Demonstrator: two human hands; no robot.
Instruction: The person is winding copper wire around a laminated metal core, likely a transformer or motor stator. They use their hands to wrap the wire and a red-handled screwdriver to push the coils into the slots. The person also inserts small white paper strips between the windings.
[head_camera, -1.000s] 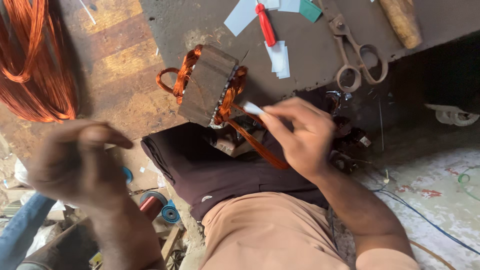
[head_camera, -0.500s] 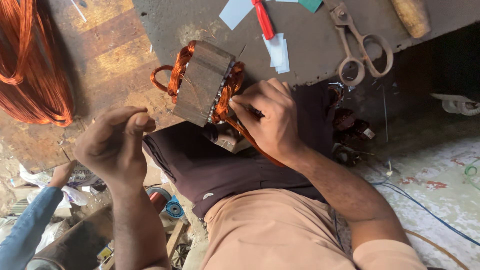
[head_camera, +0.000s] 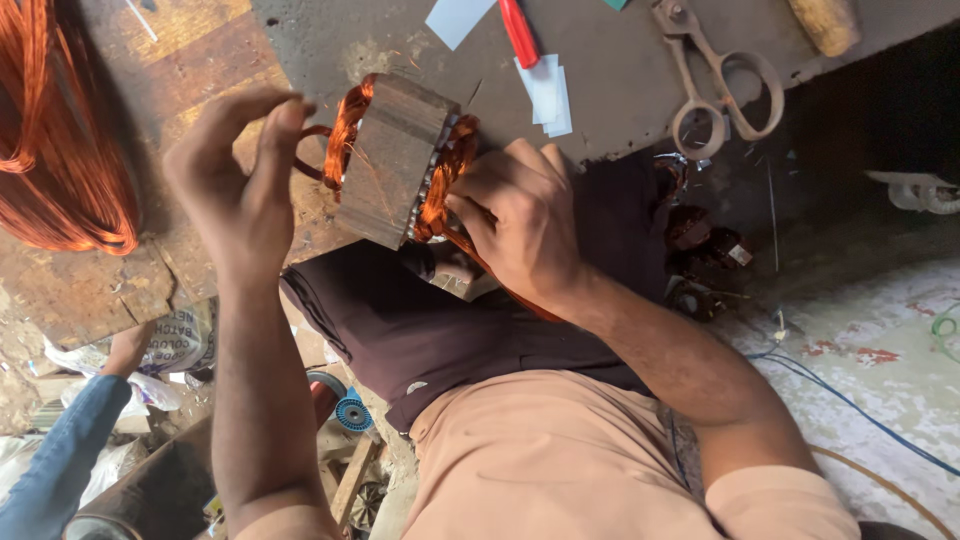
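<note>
The stator (head_camera: 395, 160) sits at the table (head_camera: 620, 90) edge, propped against the person's dark-clothed lap, between the two hands. It is a block of stacked steel plates with copper coils (head_camera: 450, 175) bulging from both ends, so it probably is heavy and rigid in the core while the windings are soft, springy and easily nicked.

The right hand (head_camera: 525, 225) is clenched over the coil end nearest it, fingers pressed into the copper loops and touching the core's edge. The left hand (head_camera: 240, 175) is raised just beside the far end, thumb and fingertips pinched together; it seems to pinch a fine wire or coil loop (head_camera: 315, 150), though what lies between the fingers is too small to tell.

The safest hold looks to be the flat steel flanks of the core, not the windings, whose enamel could scrape and whose strands could kink under a hard squeeze.

Beyond the right hand lie scissors (head_camera: 720, 85), a red-handled tool (head_camera: 518, 32) and white paper slips (head_camera: 548, 92). Beyond the left hand hangs a hank of copper wire (head_camera: 60, 130).
</note>
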